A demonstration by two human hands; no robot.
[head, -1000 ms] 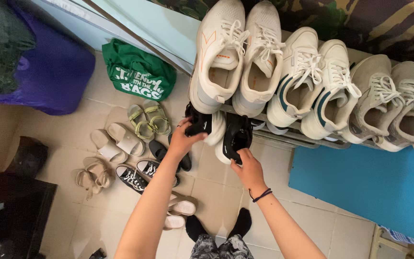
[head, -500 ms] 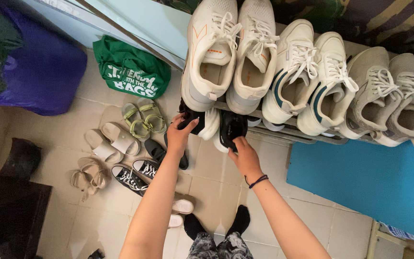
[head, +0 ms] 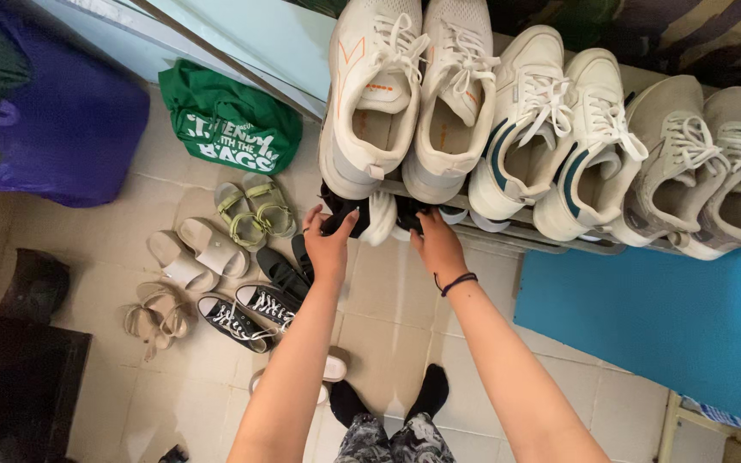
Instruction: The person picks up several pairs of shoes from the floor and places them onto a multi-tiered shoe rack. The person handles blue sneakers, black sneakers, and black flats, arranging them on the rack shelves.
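One camera is sitting on the person's head, looking straight down, quite close to the shoe rack (head: 525,233), with the tiled floor (head: 388,334) lying farther below.

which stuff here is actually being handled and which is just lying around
In hand:
left hand and right hand, each on one of the black-and-white shoes
shoe rack lower shelf

Lying about:
white sneakers on top
green bag
black lace-up sneakers
green sandals
purple bag
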